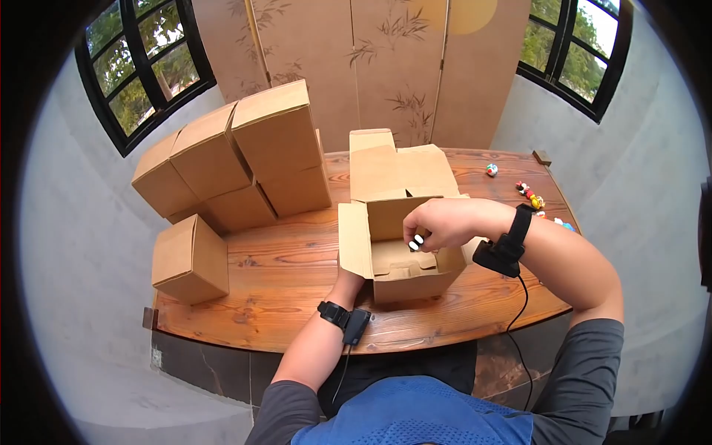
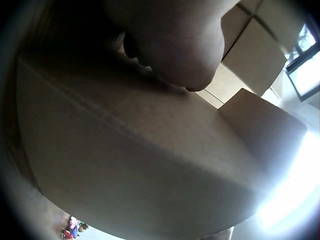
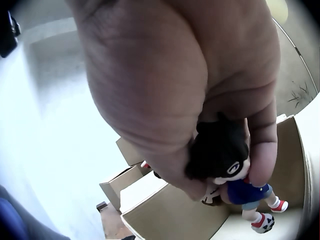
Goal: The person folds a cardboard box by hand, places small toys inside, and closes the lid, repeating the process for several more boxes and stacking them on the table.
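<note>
An open cardboard box (image 1: 415,288) stands near the table's front edge, flaps spread. Over its opening my right hand (image 1: 445,222) pinches a small figure (image 3: 217,150) with black hair, a blue top and red-and-white shoes; its feet hang down in the right wrist view. Part of another small item (image 3: 211,196) shows beside it between the fingers. My left hand (image 1: 351,282) is low at the box's left side, mostly hidden under a flap in the head view. In the left wrist view, my left hand (image 2: 177,47) rests against the cardboard side (image 2: 150,120), its fingers partly in shadow.
Several closed boxes (image 1: 278,137) are stacked at the left back, with a single box (image 1: 189,259) in front of them. Behind the open box is another cardboard box (image 1: 378,170) with raised flaps. A small ball (image 1: 492,170) and colourful figures (image 1: 530,195) lie at the right.
</note>
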Available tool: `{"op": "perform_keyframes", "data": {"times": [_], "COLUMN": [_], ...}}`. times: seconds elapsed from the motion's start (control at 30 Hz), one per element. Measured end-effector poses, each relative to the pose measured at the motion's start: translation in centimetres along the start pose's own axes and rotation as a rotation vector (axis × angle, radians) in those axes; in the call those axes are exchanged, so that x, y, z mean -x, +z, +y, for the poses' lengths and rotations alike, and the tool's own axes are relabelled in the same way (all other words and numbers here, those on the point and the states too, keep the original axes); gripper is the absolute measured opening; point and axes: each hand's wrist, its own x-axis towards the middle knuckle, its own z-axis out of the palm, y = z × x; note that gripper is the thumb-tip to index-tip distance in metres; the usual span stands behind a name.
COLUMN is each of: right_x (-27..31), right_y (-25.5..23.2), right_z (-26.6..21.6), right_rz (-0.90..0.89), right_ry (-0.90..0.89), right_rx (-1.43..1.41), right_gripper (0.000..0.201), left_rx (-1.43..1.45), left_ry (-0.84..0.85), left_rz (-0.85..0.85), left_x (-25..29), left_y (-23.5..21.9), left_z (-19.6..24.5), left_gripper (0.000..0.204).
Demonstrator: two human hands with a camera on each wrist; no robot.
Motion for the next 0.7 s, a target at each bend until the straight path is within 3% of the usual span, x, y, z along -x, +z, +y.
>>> {"op": "perform_keyframes", "data": {"times": [0.2, 0.27, 0.37, 0.4, 0.47, 0.57, 0.7], "right_x": [-1.0, -1.0, 0.4, 0.5, 0.9, 1.9, 3.2], "right_y": [0.5, 0.9, 0.3, 0.3, 0.2, -0.2, -0.2], "right_z": [0.7, 1.2, 0.8, 1.4, 3.5, 5.9, 7.4], "right_rz": [-0.134, -0.017, 0.14, 0.138, 0.328, 0.457, 0.476], "right_ry": [0.022, -0.056, 0.01, 0.008, -0.014, 0.016, 0.26], "right_rx": [0.192, 0.155, 0.126, 0.127, 0.148, 0.253, 0.073], "right_gripper": [0.035, 0.04, 0.043, 0.043, 0.044, 0.048, 0.062], "left_rx": [0.247, 0.17, 0.08, 0.08, 0.139, 0.224, 0.387], "left_ry": [-0.168, -0.11, -0.032, -0.034, -0.027, -0.022, -0.007], "left_rz": [-0.01, -0.025, 0.005, 0.008, -0.039, -0.038, -0.04], "left_x": [0.2, 0.3, 0.2, 0.2, 0.3, 0.3, 0.4], "left_y": [0.0, 0.0, -0.1, -0.2, -0.4, -0.3, -0.4], "left_z": [0.0, 0.6, -0.5, -0.9, -1.0, -0.8, 0.2], "left_gripper": [0.047, 0.044, 0.044, 0.044, 0.046, 0.048, 0.053]}}
